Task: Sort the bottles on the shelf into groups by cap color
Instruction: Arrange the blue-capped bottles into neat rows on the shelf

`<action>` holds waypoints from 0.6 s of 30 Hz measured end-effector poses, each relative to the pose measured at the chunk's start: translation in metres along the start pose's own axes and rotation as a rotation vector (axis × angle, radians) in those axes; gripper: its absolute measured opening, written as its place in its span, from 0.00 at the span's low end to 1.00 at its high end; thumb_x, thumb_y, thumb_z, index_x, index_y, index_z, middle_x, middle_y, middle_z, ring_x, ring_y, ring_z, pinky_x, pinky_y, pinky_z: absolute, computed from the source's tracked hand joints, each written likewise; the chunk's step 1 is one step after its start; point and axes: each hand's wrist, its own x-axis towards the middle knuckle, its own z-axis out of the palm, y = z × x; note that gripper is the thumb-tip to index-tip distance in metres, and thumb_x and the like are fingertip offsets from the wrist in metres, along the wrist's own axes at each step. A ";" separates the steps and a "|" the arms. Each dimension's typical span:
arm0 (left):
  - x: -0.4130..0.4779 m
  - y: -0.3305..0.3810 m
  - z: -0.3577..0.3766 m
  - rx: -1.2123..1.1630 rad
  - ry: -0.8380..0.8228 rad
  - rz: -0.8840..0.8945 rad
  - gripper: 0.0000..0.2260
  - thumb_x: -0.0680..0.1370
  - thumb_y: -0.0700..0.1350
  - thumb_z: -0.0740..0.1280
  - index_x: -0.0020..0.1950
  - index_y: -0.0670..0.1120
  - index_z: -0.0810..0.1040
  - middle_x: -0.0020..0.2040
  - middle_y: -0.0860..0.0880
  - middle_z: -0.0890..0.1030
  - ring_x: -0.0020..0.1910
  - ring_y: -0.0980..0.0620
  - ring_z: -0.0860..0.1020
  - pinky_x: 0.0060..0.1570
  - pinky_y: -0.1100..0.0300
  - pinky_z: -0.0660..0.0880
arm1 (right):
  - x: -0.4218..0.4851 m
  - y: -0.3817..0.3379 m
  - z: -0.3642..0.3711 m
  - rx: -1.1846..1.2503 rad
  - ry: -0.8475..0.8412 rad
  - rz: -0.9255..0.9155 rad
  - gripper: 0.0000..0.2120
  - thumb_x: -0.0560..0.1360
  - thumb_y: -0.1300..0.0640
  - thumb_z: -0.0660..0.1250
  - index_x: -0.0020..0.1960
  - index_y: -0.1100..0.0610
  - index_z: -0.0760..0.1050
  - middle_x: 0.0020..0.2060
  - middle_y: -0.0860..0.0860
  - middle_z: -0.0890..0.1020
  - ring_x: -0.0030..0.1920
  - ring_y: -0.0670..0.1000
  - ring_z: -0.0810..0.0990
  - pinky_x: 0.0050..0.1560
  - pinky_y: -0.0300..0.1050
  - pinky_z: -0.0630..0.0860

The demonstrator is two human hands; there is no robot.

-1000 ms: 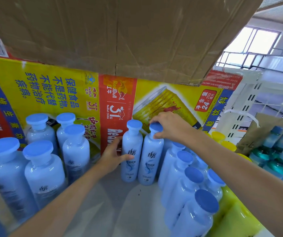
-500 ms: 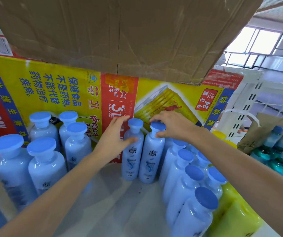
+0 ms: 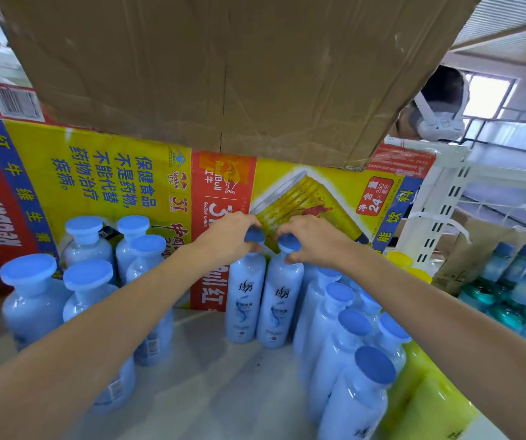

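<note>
2 dark-blue-capped bottles, 1 cap in each hand, mid-way along the shelf (image 3: 207,385).

The left hand (image 3: 226,239) curls round the cap of the left bottle (image 3: 245,300), the right hand (image 3: 315,244) round the cap of the right bottle (image 3: 280,304). Both bottles stand upright, touching, just in front of the Red Bull carton (image 3: 112,173). Smooth, full-looking plastic, so probably heavyish and slippery; the neck under the flared cap looks the surest hold. The cardboard overhang (image 3: 223,74) limits lift. The dark-capped row (image 3: 354,323) crowds the right, and light-capped bottles (image 3: 87,276) stand left.

Pale blue bottles (image 3: 244,300) glossy smooth plastic, caps (image 3: 28,268) matt plastic; overhead box (image 3: 223,68) rough creased brown cardboard; printed carton (image 3: 112,173) behind slightly glossy card; shelf (image 3: 217,392) smooth, faintly reflective.
</note>
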 end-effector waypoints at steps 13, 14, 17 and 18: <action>0.002 0.000 0.009 -0.074 0.110 -0.052 0.20 0.72 0.47 0.71 0.62 0.44 0.74 0.60 0.44 0.74 0.58 0.47 0.72 0.56 0.57 0.68 | 0.000 0.004 0.001 -0.052 0.025 0.012 0.23 0.71 0.50 0.71 0.64 0.51 0.71 0.56 0.54 0.75 0.56 0.55 0.74 0.46 0.43 0.66; 0.003 -0.001 0.010 -0.084 0.118 -0.052 0.20 0.72 0.46 0.72 0.62 0.44 0.75 0.60 0.45 0.74 0.57 0.47 0.73 0.55 0.57 0.69 | 0.001 0.005 0.002 -0.050 0.023 0.014 0.24 0.71 0.50 0.71 0.64 0.51 0.71 0.56 0.54 0.75 0.56 0.55 0.74 0.47 0.44 0.67; 0.003 -0.005 0.012 -0.120 0.147 -0.055 0.19 0.71 0.45 0.72 0.60 0.45 0.75 0.58 0.45 0.75 0.56 0.47 0.74 0.54 0.58 0.69 | 0.005 0.006 0.005 -0.039 0.026 0.022 0.24 0.71 0.50 0.71 0.65 0.51 0.71 0.56 0.54 0.74 0.57 0.55 0.74 0.50 0.45 0.69; 0.002 -0.006 0.013 -0.137 0.160 -0.052 0.18 0.71 0.45 0.72 0.59 0.44 0.76 0.57 0.45 0.75 0.55 0.47 0.74 0.54 0.58 0.68 | 0.005 0.006 0.005 -0.036 0.034 0.024 0.24 0.71 0.50 0.71 0.66 0.50 0.70 0.57 0.54 0.74 0.57 0.55 0.74 0.51 0.45 0.69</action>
